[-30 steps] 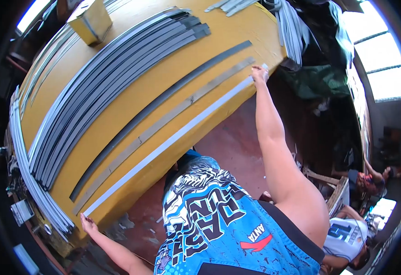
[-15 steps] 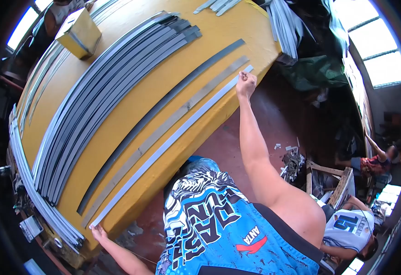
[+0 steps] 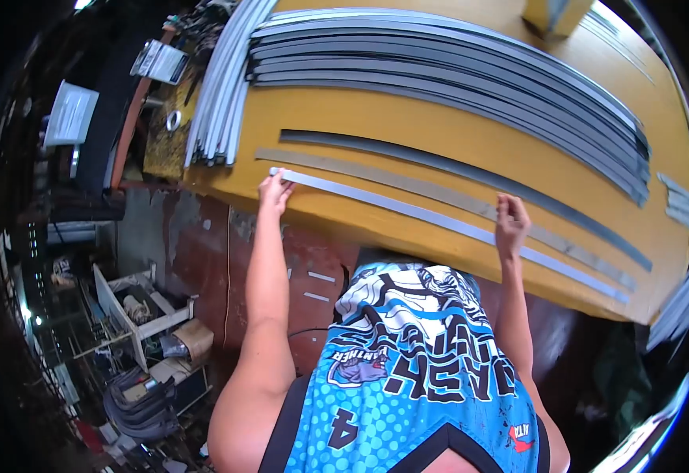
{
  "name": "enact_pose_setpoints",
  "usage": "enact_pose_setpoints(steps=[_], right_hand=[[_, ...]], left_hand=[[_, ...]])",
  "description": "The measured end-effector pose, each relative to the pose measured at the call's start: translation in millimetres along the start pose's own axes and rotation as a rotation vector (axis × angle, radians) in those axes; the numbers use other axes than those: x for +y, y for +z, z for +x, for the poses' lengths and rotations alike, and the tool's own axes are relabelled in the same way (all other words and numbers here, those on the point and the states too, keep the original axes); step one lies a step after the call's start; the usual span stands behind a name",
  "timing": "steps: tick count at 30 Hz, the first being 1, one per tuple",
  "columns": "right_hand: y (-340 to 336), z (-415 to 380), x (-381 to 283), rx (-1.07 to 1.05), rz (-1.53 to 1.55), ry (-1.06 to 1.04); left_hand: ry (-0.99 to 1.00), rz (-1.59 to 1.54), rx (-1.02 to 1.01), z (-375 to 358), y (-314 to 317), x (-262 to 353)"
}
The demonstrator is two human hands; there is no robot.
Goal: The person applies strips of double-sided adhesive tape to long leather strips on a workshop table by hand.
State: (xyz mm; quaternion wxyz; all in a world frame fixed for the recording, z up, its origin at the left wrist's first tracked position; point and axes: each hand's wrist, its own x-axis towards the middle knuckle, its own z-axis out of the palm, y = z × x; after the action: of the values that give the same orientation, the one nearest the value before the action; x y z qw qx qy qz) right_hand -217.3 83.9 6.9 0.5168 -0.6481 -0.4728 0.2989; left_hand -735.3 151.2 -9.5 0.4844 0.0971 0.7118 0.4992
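Note:
A long light-grey strip (image 3: 407,208) lies along the front edge of the yellow table (image 3: 344,118). At its left end my left hand (image 3: 276,193) pinches the tip between fingers and thumb. My right hand (image 3: 512,225) is over the strip's right part, fingers curled together; whether anything is in them is too small to tell. Behind the light strip runs a brownish, stained strip (image 3: 391,180), and beyond that a dark grey strip (image 3: 407,156). All three lie roughly side by side.
A stack of dark grey strips (image 3: 439,87) spans the table's back. Light strips (image 3: 226,87) are bundled at the left, more (image 3: 679,201) at the right. A yellow block (image 3: 557,16) stands at the back. On the floor at left are a wooden frame (image 3: 135,315) and a black bag (image 3: 139,406).
The view has swung toward the table's left end. My right hand has left the strip's far right end and moved inward along it. My left hand stays at the left end.

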Motion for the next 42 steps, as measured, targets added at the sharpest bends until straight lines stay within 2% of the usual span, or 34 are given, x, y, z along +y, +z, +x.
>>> enact_pose_setpoints(steps=[1,5,6,8,12,14,16,19,20,22,23,28,31,36,38,42], right_hand=[[30.6,-1.2,-23.1,-0.091,-0.059,-0.136],[142.8,-7.5,-97.9,-0.466,-0.01,-0.233],[174.9,-11.5,-104.2,-0.536,0.019,-0.234],[234.2,-16.1,-110.1,-0.632,-0.063,-0.412],[301.2,-33.1,-146.7,-0.737,-0.279,-0.446],[317.2,-44.8,-153.3,-0.878,-0.373,-0.238],[326.2,-53.2,-158.9,-0.891,-0.366,-0.163],[337.3,-62.7,-161.5,-0.846,-0.349,-0.143],[341.0,-64.6,-165.9,-0.82,-0.352,-0.146],[347.2,-67.2,-171.0,-0.783,-0.361,-0.141],[350.2,-67.4,-172.0,-0.766,-0.347,-0.13],[360.6,-66.5,-175.0,-0.723,-0.331,-0.138],[365.1,-64.1,-179.5,-0.663,-0.38,-0.259],[375.7,-58.0,-179.7,-0.662,-0.409,-0.246],[379.2,-56.2,-175.9,-0.64,-0.386,-0.219],[381.1,-50.2,-179.4,-0.648,-0.358,-0.124]], left_hand=[[-0.005,0.016,-0.061,-3.2,-3.6,5.0],[-0.014,0.053,-0.304,-8.3,-17.5,19.7],[-0.053,0.063,-0.404,0.8,-25.6,21.2],[-0.085,0.134,-0.478,5.6,-31.6,25.4],[-0.15,0.117,-0.633,8.5,-40.9,47.6],[-0.157,0.177,-0.696,15.0,-46.5,57.9],[-0.189,0.206,-0.728,25.4,-49.0,69.2],[-0.07,0.316,-0.716,43.8,-51.7,74.3],[-0.085,0.312,-0.722,50.3,-53.1,73.5],[0.73,0.722,-0.348,61.4,-53.1,73.6],[0.954,0.812,-0.289,63.6,-52.1,81.8],[1.036,0.857,-0.374,83.2,-47.6,89.4],[1.021,0.81,-0.428,88.3,-53.9,88.3],[0.921,0.73,-0.482,97.1,-56.3,93.0],[1.019,0.738,-0.502,99.5,-55.8,95.6],[1.046,0.686,-0.541,97.6,-54.6,99.8]])
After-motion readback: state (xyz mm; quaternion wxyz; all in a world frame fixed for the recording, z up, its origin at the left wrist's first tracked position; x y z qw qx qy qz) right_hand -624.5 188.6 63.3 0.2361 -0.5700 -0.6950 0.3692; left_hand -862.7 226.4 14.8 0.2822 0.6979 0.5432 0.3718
